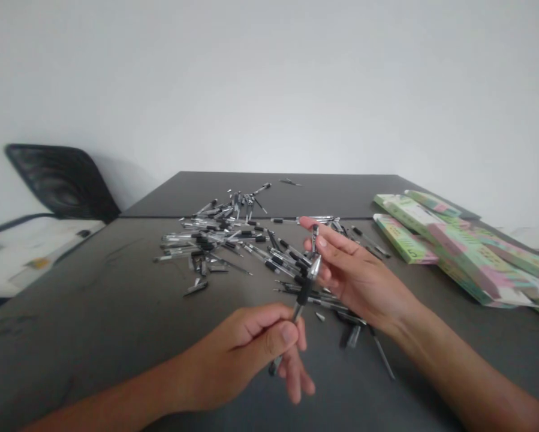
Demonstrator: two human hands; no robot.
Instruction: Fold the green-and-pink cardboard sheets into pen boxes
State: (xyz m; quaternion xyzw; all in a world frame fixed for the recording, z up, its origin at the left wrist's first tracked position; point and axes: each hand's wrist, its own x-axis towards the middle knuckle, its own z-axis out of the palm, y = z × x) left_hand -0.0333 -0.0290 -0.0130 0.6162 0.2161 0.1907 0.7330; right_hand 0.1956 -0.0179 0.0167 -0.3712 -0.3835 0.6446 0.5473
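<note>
My left hand (255,354) pinches a clear gel pen (303,293) with a black grip between thumb and fingers. The pen slants up to the right, its silver conical tip uppermost. Just above that tip, my right hand (354,270) holds a dark pen cap (315,239) between thumb and fingers. Cap and tip lie close together in view; whether they touch I cannot tell. Under and behind both hands, a loose heap of pens and pen parts (206,237) spreads over the dark table (129,312).
Several green and pink boxes (467,258) are stacked at the right of the table. A black mesh chair (62,177) stands at the left, beside a white surface (39,252). A small pointed tip (320,316) and a thin refill (382,354) lie near my right wrist.
</note>
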